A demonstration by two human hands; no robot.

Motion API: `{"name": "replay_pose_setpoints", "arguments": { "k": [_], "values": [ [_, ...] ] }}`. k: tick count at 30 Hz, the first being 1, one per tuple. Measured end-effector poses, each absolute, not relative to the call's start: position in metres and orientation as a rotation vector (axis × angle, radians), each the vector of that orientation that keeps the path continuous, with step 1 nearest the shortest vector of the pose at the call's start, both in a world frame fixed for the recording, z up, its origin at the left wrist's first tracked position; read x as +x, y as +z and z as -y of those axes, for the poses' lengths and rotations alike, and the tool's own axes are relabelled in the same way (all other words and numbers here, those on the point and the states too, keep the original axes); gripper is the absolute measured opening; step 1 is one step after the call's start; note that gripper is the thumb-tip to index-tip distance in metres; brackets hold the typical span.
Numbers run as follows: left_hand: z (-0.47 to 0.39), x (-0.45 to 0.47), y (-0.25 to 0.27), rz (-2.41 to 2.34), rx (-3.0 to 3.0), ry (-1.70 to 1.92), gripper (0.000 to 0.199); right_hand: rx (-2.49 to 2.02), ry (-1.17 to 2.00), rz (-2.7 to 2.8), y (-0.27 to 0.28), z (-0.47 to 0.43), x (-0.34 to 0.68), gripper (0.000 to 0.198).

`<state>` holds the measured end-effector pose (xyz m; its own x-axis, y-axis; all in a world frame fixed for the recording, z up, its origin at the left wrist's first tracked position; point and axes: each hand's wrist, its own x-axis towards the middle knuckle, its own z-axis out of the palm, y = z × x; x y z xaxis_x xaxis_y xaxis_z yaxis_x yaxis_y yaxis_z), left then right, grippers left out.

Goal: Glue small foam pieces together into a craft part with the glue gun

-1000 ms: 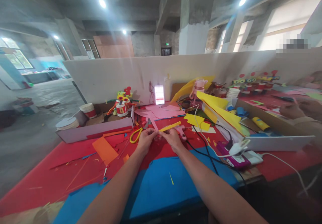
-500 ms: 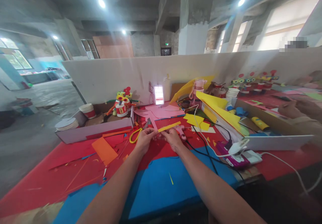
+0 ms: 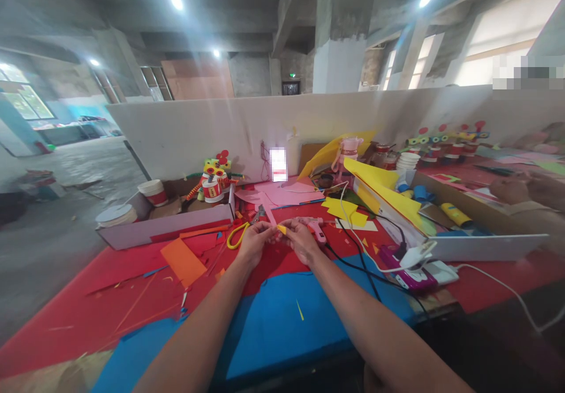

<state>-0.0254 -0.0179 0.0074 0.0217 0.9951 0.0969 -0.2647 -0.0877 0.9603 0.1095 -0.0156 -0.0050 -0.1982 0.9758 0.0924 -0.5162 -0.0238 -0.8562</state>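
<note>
My left hand (image 3: 256, 243) and my right hand (image 3: 301, 242) meet over the red table covering, fingertips pinched close together. A pink paper strip (image 3: 267, 209) rises from between them, gripped at its lower end by my left fingers. In my right fingers is a yellow paper strip (image 3: 281, 229); only a short piece shows, the rest is hidden by the hand. The strips cross or touch at the fingertips, where details are too small to make out. Left of my hands lie scissors with yellow handles (image 3: 237, 237). A pink glue gun (image 3: 318, 229) lies just beyond my right hand.
Pink paper sheets (image 3: 291, 193) and yellow sheets (image 3: 346, 210) lie ahead, with blue sheets (image 3: 282, 328) in front. A box with a paper-cup figure (image 3: 214, 190) stands left. Cables run to a purple power strip (image 3: 408, 272) beside the box (image 3: 485, 246) at right. A co-worker's arm (image 3: 525, 196) is far right.
The yellow strip, which stuck out long to the right above my right hand, now shows only as a short piece at the fingertips. My right fingers have closed over it.
</note>
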Motion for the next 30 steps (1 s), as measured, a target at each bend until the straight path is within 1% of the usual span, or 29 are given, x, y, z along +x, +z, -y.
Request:
{"name": "replay_pose_setpoints", "arguments": {
  "k": [3, 6, 11, 15, 18, 23, 25, 30],
  "values": [
    [0.0176, -0.0263, 0.0050, -0.913, 1.076, 1.368, 0.022, -0.721, 1.536, 0.951, -0.0058, 0.0167, 0.1070, 0.044],
    [0.0183, -0.0273, 0.0048, -0.909, 1.063, 1.355, 0.021, -0.731, 1.515, 0.940, -0.0068, 0.0176, 0.1053, 0.045],
    [0.0206, -0.0268, 0.0077, -0.892, 1.022, 1.310, 0.022, -0.757, 1.467, 1.003, -0.0099, 0.0155, 0.1066, 0.040],
    [0.0225, -0.0248, 0.0097, -0.879, 0.981, 1.312, 0.026, -0.859, 1.264, 1.162, -0.0134, 0.0111, 0.1083, 0.032],
    [0.0236, -0.0229, 0.0105, -0.864, 0.984, 1.345, 0.024, -0.899, 1.126, 1.247, -0.0137, 0.0092, 0.1095, 0.026],
    [0.0232, -0.0215, 0.0111, -0.876, 1.018, 1.337, 0.026, -0.876, 1.087, 1.213, -0.0102, 0.0096, 0.1099, 0.022],
    [0.0215, -0.0228, 0.0104, -0.889, 1.045, 1.357, 0.026, -0.876, 1.102, 1.190, -0.0090, 0.0106, 0.1087, 0.023],
    [0.0171, -0.0283, 0.0088, -0.990, 1.165, 1.409, 0.025, -0.831, 1.355, 1.146, -0.0069, 0.0133, 0.1074, 0.035]
  ]
}}
